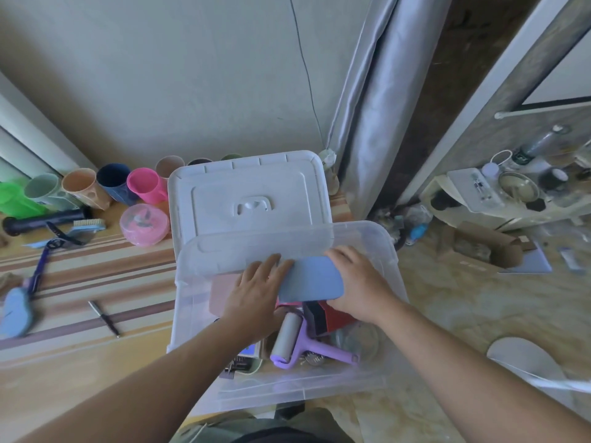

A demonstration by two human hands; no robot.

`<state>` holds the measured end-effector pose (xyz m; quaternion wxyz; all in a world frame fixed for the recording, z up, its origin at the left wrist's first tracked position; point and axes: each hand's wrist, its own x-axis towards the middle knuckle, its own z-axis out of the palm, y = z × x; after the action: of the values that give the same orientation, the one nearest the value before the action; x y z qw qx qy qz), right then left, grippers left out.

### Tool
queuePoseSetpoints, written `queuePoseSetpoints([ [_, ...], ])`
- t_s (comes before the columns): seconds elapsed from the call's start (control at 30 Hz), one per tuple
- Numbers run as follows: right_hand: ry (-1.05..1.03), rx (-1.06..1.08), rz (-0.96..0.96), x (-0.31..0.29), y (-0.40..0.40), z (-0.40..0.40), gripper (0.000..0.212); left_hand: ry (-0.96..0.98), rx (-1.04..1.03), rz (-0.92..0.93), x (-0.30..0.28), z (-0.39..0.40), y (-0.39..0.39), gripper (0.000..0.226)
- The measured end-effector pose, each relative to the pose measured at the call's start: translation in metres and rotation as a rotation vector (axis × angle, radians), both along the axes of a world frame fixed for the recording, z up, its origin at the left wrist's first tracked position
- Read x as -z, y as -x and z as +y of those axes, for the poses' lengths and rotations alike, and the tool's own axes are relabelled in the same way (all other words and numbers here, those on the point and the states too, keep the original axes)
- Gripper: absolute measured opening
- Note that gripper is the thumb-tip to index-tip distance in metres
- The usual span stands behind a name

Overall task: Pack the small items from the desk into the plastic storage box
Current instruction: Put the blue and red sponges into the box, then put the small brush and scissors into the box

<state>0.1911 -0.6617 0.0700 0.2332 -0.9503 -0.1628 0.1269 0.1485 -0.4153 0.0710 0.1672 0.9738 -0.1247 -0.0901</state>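
Note:
The clear plastic storage box [388, 251] stands at the desk's right end, and its white lid [249, 193] lies behind it. Both my hands are inside the box. My left hand [256, 289] and my right hand [358, 282] hold a flat blue case [311, 278] between them, one on each side. Under it lie a pink flat item [220, 294], a red box [335, 314], a purple lint roller [297, 342] and a small scale [244, 354]. A pen [104, 318], a brush [84, 227] and a blue tool [16, 310] rest on the desk.
Several coloured cups [145, 185] line the back of the striped desk [96, 276], beside a pink round container [144, 223] and a black tube [41, 220]. A grey curtain [367, 100] hangs at the right. Cardboard and clutter [486, 247] cover the floor.

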Motion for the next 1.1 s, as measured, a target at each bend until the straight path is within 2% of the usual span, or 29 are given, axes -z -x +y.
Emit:
queuePoseSetpoints([
  [0.1, -0.040, 0.093, 0.023, 0.007, -0.006, -0.010, 0.089, -0.002, -0.020, 0.101, 0.004, 0.009, -0.002, 0.088],
  [0.27, 0.028, 0.178, 0.089, 0.022, -0.009, -0.020, 0.086, -0.030, -0.012, 0.198, 0.011, 0.007, -0.004, 0.085],
  [0.43, 0.246, 0.226, 0.106, 0.037, -0.015, -0.015, 0.106, -0.083, 0.024, 0.230, 0.027, 0.000, 0.000, 0.081],
  [0.57, 0.353, 0.241, 0.117, 0.028, -0.013, -0.002, 0.104, -0.094, 0.103, 0.229, 0.030, -0.009, 0.001, 0.082],
  [0.7, 0.357, 0.087, -0.028, 0.013, 0.003, 0.007, 0.088, -0.098, 0.130, 0.217, 0.029, -0.010, 0.002, 0.081],
  [0.77, 0.318, -0.022, -0.022, 0.015, 0.012, 0.008, 0.086, -0.075, 0.110, 0.184, 0.032, -0.005, 0.002, 0.079],
  [0.93, 0.518, -0.113, 0.127, 0.033, 0.015, 0.001, 0.131, -0.047, 0.039, 0.097, 0.029, 0.018, 0.003, 0.074],
  [1.03, 0.578, -0.096, 0.176, 0.027, 0.007, 0.014, 0.142, 0.002, -0.004, 0.058, 0.018, 0.041, 0.008, 0.070],
  [1.1, 0.656, -0.070, 0.218, 0.017, 0.003, 0.028, 0.141, 0.078, -0.020, 0.002, 0.008, 0.059, 0.012, 0.066],
])
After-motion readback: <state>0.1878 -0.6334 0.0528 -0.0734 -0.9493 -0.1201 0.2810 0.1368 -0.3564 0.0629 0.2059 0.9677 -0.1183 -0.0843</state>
